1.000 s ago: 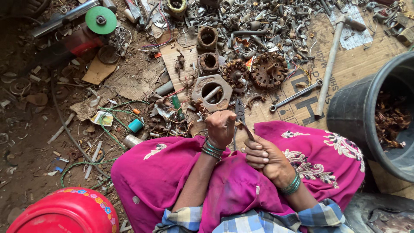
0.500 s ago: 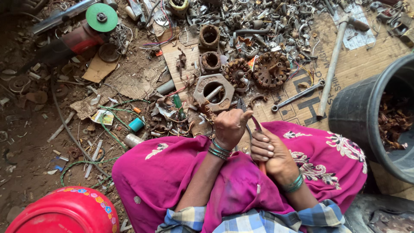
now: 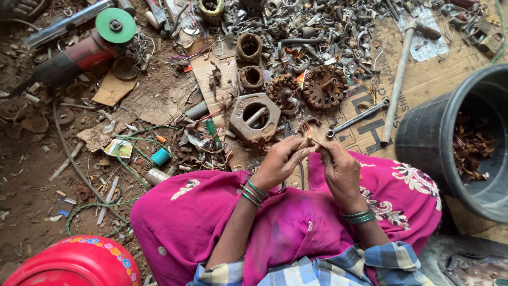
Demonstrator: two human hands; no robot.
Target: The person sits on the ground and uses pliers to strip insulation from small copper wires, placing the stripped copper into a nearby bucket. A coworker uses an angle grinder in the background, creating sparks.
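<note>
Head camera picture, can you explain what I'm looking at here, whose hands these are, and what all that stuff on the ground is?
There is only one view, from a camera worn on a person's head, looking down. So the two bare hands belong to the wearer, who sits on the ground with a pink cloth over the lap. The left hand and right hand meet in front and pinch a small rusty scrap piece between the fingers; what it is exactly is too small to tell. Ahead lies metal scrap on cardboard: a large rusty hexagonal nut, round wound coils, a spanner and a long-handled hammer. On the right stands a black bucket holding brownish scrap; upper left lies a grinder with a green disc.
</note>
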